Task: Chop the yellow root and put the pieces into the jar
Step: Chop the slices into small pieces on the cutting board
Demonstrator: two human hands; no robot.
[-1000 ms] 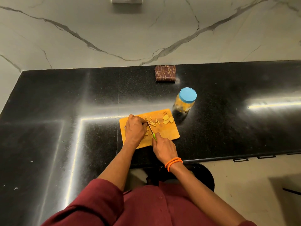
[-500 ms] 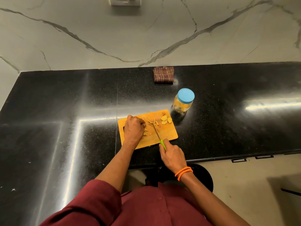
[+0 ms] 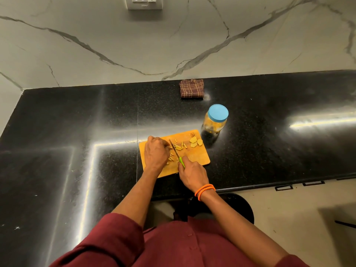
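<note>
Left hand: the left hand (image 3: 156,153) rests on the rectangular orange cutting board (image 3: 198,158), fingers curled down onto yellow root pieces at the blade; what lies under the fingertips is hidden.
Right hand: the right hand (image 3: 192,175) grips the green handle of a small knife (image 3: 175,151); two orange bead bracelets (image 3: 204,190) circle its wrist.
Knife: the thin blade points away from the person and tilts a little to the left, just beside the left fingers, its edge among the cut strips.
Yellow root: thin yellow strips (image 3: 179,147) lie scattered in the board's middle, on both sides of the blade; a few flat yellow slices (image 3: 195,142) sit together near the board's far right corner, apart from the strips.
Jar: the clear plastic jar with a blue lid (image 3: 216,120) stands upright on the black stone counter (image 3: 57,132), just beyond the board's far right corner; the lid is on and yellow contents show through the wall.
Cloth: a folded brown checked cloth (image 3: 191,88) lies by the white marble wall (image 3: 115,45), behind the jar.
Socket: a white wall socket plate (image 3: 144,2) sits at the top edge.
</note>
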